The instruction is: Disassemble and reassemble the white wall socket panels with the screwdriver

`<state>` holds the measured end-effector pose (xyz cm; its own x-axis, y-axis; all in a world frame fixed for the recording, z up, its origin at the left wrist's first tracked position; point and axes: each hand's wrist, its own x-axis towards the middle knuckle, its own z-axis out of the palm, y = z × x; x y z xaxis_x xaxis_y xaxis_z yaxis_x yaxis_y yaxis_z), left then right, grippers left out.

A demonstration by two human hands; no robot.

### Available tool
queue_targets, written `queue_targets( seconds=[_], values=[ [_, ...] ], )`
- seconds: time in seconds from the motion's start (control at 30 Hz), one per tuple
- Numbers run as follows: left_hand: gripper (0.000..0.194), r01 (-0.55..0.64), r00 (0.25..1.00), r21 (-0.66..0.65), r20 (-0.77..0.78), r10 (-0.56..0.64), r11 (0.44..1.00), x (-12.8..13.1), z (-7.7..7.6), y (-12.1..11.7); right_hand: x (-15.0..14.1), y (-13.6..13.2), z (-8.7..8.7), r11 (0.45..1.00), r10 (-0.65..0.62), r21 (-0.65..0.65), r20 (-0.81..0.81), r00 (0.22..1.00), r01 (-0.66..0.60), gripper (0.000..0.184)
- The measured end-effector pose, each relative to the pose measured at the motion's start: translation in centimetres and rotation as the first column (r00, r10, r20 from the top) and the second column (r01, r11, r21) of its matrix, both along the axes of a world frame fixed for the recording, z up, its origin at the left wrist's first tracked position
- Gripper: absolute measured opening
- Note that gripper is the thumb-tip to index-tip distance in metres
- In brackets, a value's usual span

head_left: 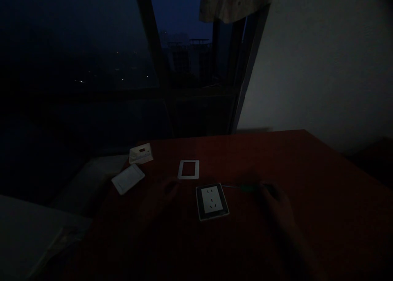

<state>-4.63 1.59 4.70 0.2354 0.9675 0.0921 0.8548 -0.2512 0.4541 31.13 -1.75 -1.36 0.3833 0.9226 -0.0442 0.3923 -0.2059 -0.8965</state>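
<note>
Very little light falls on the scene. My right hand (278, 197) is closed around the green handle of a screwdriver (248, 188), whose thin shaft points left toward the socket's upper right edge; whether the tip touches is unclear. The wall socket (212, 201), a white insert in a dark panel with a pale rim, lies face up between my hands. On the left, my left hand (167, 189) has its fingers curled, thumb and finger meeting at the lower left corner of a white rectangular frame (181, 169). Dim light hides the details of both grips.
Left on the reddish table (270, 154) lie a white rectangular plate (128, 178) and a pale piece with a small cut-out (140, 155). A dark window (116, 60) rises behind the table, with a white wall (319, 64) on the right and cloth (236, 2) hanging above.
</note>
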Motion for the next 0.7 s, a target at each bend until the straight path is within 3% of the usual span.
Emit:
queue_targets(
  seconds=[0.07,0.17,0.43,0.57,0.7],
  values=[
    [0.023,-0.085,0.996,0.047,-0.028,0.087,0.995,-1.9,-0.8,-0.7,0.0,-0.1,0.1,1.000,-0.005,0.002,0.008,1.000,0.005,0.039],
    [0.024,-0.106,0.992,0.068,-0.064,0.110,0.992,-3.0,-1.5,-1.4,0.0,-0.1,0.2,1.000,-0.010,0.000,0.004,1.000,0.010,0.039],
    [0.028,-0.085,0.983,-0.015,-0.167,0.081,0.996,-1.6,-2.9,-1.8,0.2,0.1,-0.2,1.000,0.016,-0.022,0.022,1.000,-0.016,0.041],
    [0.029,-0.080,0.978,0.027,-0.192,0.084,0.996,-1.7,-3.3,-1.9,0.1,-0.1,-0.1,0.999,0.031,-0.025,0.001,1.000,-0.031,0.041],
    [0.028,-0.124,0.978,0.073,-0.160,0.135,0.990,-2.2,-2.8,-2.0,0.2,-0.1,-0.2,0.999,0.027,-0.020,-0.020,0.999,-0.028,0.041]
  ],
)
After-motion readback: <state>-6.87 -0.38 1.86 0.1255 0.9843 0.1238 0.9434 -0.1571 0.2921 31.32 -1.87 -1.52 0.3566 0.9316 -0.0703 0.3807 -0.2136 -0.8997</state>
